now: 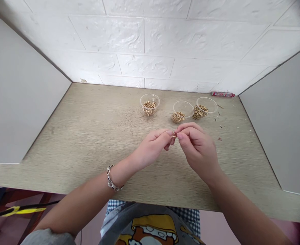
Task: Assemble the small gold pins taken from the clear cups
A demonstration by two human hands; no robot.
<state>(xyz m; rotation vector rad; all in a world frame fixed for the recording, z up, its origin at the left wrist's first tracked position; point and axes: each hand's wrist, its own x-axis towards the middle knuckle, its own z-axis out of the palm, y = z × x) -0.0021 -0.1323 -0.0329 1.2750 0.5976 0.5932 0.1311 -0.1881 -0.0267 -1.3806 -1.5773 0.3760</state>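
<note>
My left hand (153,145) and my right hand (198,147) meet fingertip to fingertip above the middle of a light wooden table (88,143). Both pinch a tiny thin brass-coloured pin (174,136) between thumb and forefinger. A chain bracelet (111,178) sits on my left wrist. Behind the hands stand three clear plastic cups with several small brass pieces in each: a left cup (150,104), a middle cup (182,111) and a right cup (204,108).
White panels wall the table on the left and right, and a white brick-pattern wall closes the back. A red pen-like tube (222,94) lies at the back right corner. A few loose specks lie right of the cups.
</note>
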